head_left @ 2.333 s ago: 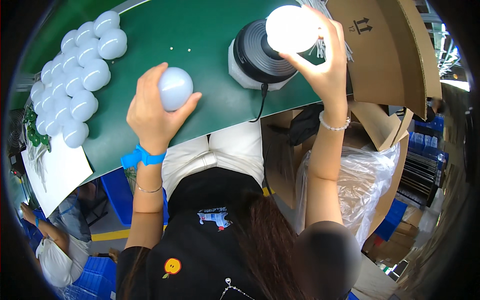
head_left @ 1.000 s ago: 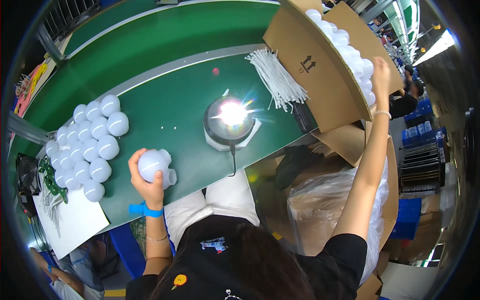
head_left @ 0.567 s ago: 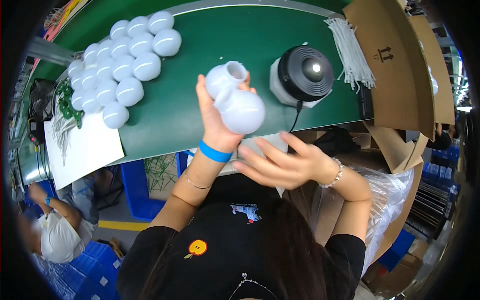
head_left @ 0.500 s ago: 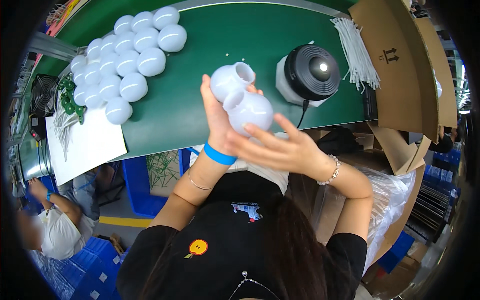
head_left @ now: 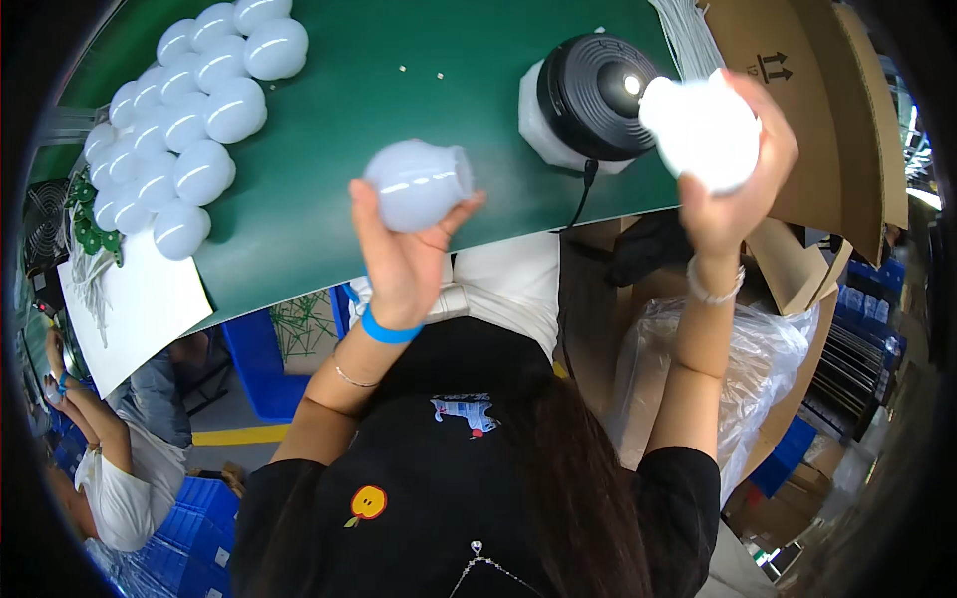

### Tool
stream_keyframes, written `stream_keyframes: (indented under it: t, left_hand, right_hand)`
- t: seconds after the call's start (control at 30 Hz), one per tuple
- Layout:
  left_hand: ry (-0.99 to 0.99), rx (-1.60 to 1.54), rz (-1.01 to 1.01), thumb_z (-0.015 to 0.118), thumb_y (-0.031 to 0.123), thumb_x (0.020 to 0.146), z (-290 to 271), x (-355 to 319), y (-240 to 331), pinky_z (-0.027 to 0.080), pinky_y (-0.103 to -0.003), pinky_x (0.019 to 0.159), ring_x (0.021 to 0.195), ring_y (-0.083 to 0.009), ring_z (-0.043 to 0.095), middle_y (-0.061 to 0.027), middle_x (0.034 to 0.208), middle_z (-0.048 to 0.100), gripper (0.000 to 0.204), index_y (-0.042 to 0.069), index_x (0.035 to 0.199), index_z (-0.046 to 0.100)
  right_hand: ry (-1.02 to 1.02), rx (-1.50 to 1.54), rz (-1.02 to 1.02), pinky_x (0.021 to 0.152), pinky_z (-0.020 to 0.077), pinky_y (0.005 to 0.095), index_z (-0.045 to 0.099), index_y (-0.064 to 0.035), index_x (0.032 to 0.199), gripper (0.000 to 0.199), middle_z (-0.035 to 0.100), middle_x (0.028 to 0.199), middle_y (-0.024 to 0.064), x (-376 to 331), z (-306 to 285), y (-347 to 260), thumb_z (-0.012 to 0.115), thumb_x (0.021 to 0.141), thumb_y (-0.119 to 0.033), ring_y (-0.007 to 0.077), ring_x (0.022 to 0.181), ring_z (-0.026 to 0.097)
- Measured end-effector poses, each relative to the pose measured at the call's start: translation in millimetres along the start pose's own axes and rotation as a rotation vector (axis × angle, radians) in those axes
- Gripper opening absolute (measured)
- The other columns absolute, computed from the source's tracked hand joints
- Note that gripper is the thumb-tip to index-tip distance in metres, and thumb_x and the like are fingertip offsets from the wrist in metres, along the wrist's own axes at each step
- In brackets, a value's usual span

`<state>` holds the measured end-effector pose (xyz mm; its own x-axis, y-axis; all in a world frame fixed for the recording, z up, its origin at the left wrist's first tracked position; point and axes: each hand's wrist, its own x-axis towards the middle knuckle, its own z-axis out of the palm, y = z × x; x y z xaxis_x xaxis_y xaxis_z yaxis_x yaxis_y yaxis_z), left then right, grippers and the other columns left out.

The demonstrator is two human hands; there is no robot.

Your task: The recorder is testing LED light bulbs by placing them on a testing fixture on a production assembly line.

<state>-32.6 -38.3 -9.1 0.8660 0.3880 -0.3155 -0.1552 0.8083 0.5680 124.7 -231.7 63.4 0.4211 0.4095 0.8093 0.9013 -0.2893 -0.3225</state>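
The left hand [head_left: 404,254] has its fingers wrapped around a white bulb cover [head_left: 417,184], just left of the round black tester [head_left: 590,98]. The right hand [head_left: 733,189] grips a glowing bulb [head_left: 698,125], touching the tester's right side.

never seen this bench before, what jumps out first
A white bulb cover glows brightly in the right hand, held beside the black round lamp fixture on the green table. The left hand holds up an unlit bulb cover, and a cluster of white bulb covers fills the table's far left.
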Motion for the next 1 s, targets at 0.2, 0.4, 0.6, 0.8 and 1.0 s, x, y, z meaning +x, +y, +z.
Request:
stream_keyframes:
  t: [0.2,0.4,0.6,0.8,1.0]
  left_hand:
    - [-0.071,0.509,0.316,0.045,0.066,0.08,-30.1,3.2,5.8,0.048,-0.045,0.085,0.097,-0.03,0.055,-0.018,0.111,0.052,0.079,0.001,0.124,0.037]
    - [-0.056,0.856,0.66,0.056,0.063,0.076,-42.8,-3.9,-0.6,0.048,-0.041,0.082,0.099,-0.0305,0.055,-0.0224,0.107,0.053,0.079,0.001,0.12,0.036]
    - [-0.435,1.2,1.063,0.081,0.051,0.057,-60.4,-2.1,-6.9,0.051,-0.039,0.079,0.095,-0.032,0.059,-0.0215,0.109,0.056,0.086,0.006,0.119,0.041]
    - [-0.512,1.271,1.146,0.081,0.051,0.055,-58.1,0.1,-9.4,0.055,-0.037,0.07,0.089,-0.0312,0.062,-0.0207,0.107,0.058,0.087,0.006,0.119,0.041]
    - [-0.511,1.291,1.145,0.082,0.048,0.055,-58.6,-1.6,-7.3,0.055,-0.037,0.071,0.089,-0.0323,0.062,-0.0205,0.107,0.058,0.086,0.007,0.118,0.042]
  right_hand:
    - [-0.213,0.239,0.433,0.073,0.0508,0.0262,0.046,0.0039,0.121,0.06,0.053,0.115,0.0138,0.5,-4.3,38.7,0.062,0.079,-0.036,0.0182,0.093,0.059]
    - [-0.351,-0.146,0.116,0.097,0.0364,0.0378,0.049,0.0066,0.118,0.066,0.052,0.119,0.0208,23.9,6.5,15.5,0.077,0.062,-0.015,0.0302,0.112,0.05]
    - [-0.237,0.026,0.199,0.099,0.0341,0.038,0.047,0.0075,0.121,0.07,0.051,0.123,0.0207,22.9,9.7,10.6,0.076,0.063,-0.017,0.0305,0.115,0.048]
    - [-0.404,-0.214,0.211,0.096,0.0357,0.0384,0.048,0.0054,0.118,0.062,0.051,0.12,0.0197,16.8,-17.5,4.6,0.074,0.065,-0.013,0.0309,0.111,0.048]
    - [-0.392,-0.081,0.326,0.089,0.0397,0.0362,0.05,0.0041,0.113,0.055,0.053,0.108,0.0171,20.2,-20.2,-0.7,0.074,0.066,-0.011,0.0286,0.102,0.051]
